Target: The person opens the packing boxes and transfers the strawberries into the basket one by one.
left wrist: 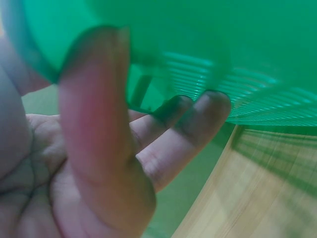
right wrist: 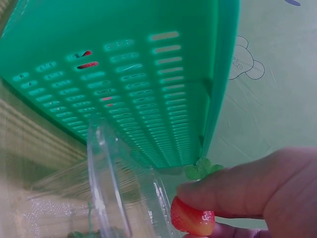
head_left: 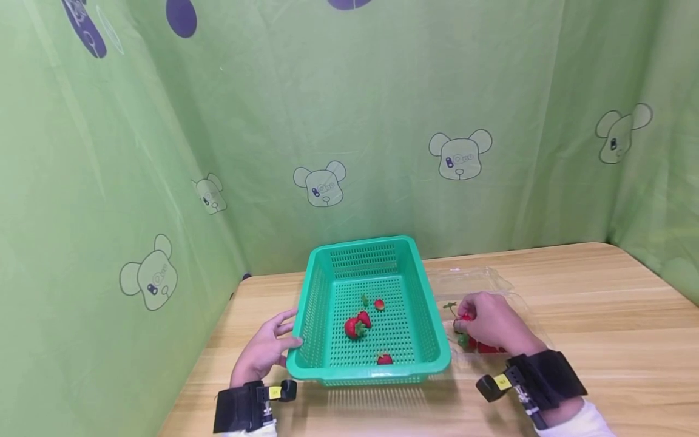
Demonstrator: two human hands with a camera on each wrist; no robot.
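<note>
A green plastic basket (head_left: 373,370) with slotted walls stands on the table, several red strawberries (head_left: 352,328) on its floor. My left hand (head_left: 264,349) holds the basket's left side, thumb at the rim and fingers against the outer wall (left wrist: 277,94). On the basket's right, my right hand (head_left: 494,321) pinches a strawberry (right wrist: 192,217) with a green leafy top between thumb and fingers. That hand is over a clear plastic box (head_left: 526,309), where more strawberries (head_left: 486,348) lie, partly hidden by the hand.
The clear box's open lid (head_left: 464,279) lies behind it, close beside the basket. The wooden table (head_left: 611,321) extends to the right. A green curtain (head_left: 382,121) with bear-head prints hangs behind the table and along its left side.
</note>
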